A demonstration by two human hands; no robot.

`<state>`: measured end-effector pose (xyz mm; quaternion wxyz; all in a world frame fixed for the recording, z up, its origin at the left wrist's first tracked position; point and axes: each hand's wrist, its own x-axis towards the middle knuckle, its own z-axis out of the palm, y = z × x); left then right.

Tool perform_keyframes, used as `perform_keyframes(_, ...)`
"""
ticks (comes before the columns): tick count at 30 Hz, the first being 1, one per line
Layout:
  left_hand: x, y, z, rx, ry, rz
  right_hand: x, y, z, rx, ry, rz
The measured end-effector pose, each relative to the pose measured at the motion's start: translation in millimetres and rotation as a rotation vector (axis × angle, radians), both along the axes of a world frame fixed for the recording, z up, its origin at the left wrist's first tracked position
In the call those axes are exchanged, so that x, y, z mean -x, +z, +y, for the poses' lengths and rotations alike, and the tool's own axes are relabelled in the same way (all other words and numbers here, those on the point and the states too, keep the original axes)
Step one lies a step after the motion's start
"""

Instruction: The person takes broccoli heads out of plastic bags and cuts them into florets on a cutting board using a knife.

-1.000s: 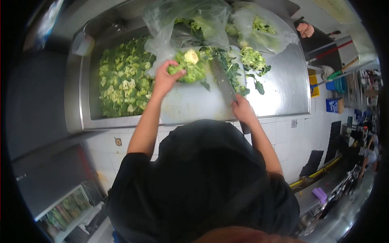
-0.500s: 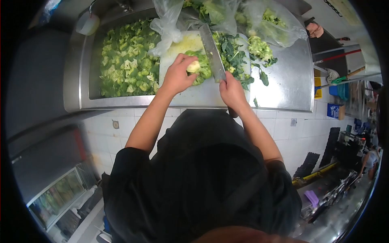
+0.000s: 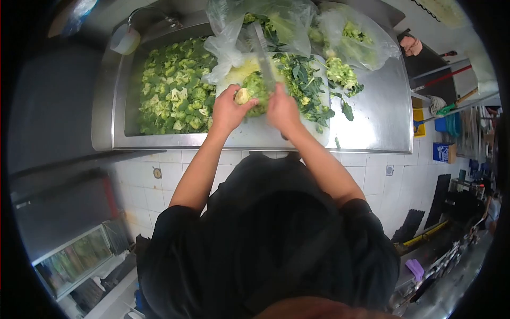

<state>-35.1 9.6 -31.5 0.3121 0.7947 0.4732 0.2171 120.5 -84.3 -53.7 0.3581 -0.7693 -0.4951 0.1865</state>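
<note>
My left hand [image 3: 229, 109] is closed around a broccoli head [image 3: 254, 85], its pale cut stem turned toward the fingers. In my right hand [image 3: 282, 110] is the handle of a large kitchen knife [image 3: 263, 56], its long blade pointing away from me, blurred by motion. The blade lies over or against the right side of the broccoli; whether it is cutting cannot be seen. Both hands are above a white cutting board [image 3: 249, 130]. Trimmed dark leaves [image 3: 304, 74] lie on the board, right of the knife.
Left of the board, a steel sink [image 3: 119, 114] holds many cut florets [image 3: 178, 93]. Clear plastic bags [image 3: 226, 40] with greens lie behind the board. More trimmings [image 3: 342, 74] rest on the steel counter [image 3: 380, 109] at right. A white container [image 3: 125, 41] hangs by the tap.
My right hand and the knife have moved left, bringing the blade to the broccoli. My left hand keeps its hold on the broccoli. The whole view has shifted slightly.
</note>
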Motion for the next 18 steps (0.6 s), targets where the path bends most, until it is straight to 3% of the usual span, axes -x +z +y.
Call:
perform_keyframes(3, 1, 3, -5, 0.131, 0.066, 0.07, -21, 29, -3, 0.004, -0.148, 0.12)
perform_keyframes(6, -4, 3, -4, 0.129, 0.089, 0.079, -10, 40, -7, 0.017, -0.112, 0.13)
perform_keyframes(10, -10, -12, -5, 0.091, 0.108, -0.067, 14, -8, 12, 0.109, 0.048, 0.032)
perform_keyframes(11, -10, -11, -2, 0.083, 0.104, -0.068, 12, -16, 12, 0.03, 0.025, 0.044)
perform_keyframes(14, -1, -12, -1, 0.069, 0.106, 0.026, -13, 4, 5, 0.06, -0.122, 0.031)
perform_keyframes(16, 4, -18, 9, 0.207, 0.09, -0.112, -44, 2, -3, 0.01, -0.122, 0.027)
perform_keyframes(18, 9, -16, 6, 0.179, 0.041, -0.12, -48, 4, -5, -0.046, -0.123, 0.027)
